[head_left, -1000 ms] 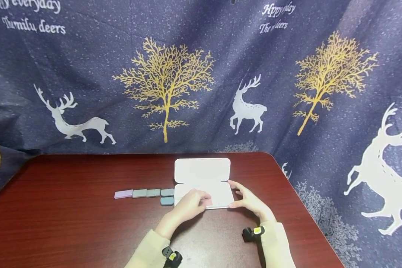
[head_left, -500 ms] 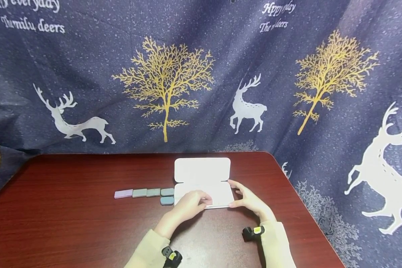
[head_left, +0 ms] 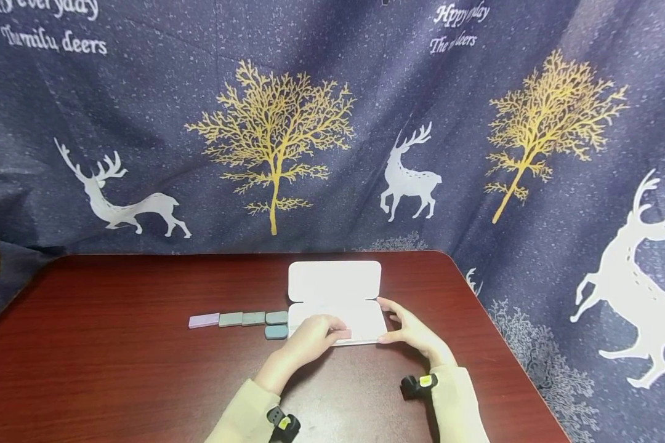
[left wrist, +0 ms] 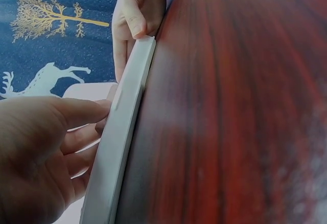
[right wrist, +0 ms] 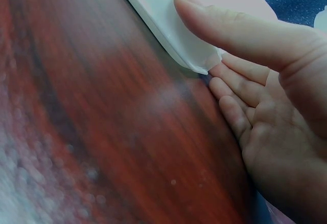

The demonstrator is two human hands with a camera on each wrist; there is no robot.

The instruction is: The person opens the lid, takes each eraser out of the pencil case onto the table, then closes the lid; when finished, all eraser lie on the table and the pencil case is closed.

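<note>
A white hinged case (head_left: 368, 323) lies open on the table, its lid (head_left: 335, 281) folded back. My left hand (head_left: 310, 338) reaches over the case's front rim and pinches a small pink block (head_left: 343, 335) between thumb and fingers, low inside the tray. In the left wrist view the thumb (left wrist: 87, 111) shows right at the rim, and the block is mostly hidden. My right hand (head_left: 415, 335) grips the case's right end, thumb (right wrist: 230, 32) at the front corner and the other fingers along the side.
Left of the case runs a row of small flat blocks: a lilac one (head_left: 204, 321), two grey-green ones (head_left: 231, 319) and a blue-grey one (head_left: 277, 318). A teal block (head_left: 276, 332) lies in front of the last. A deer-print curtain (head_left: 332, 123) hangs behind the table (head_left: 116, 369).
The pink block has turned slightly and shows as a flatter strip at the left fingertips, which have shifted a little. The right hand and the case stay as they were.
</note>
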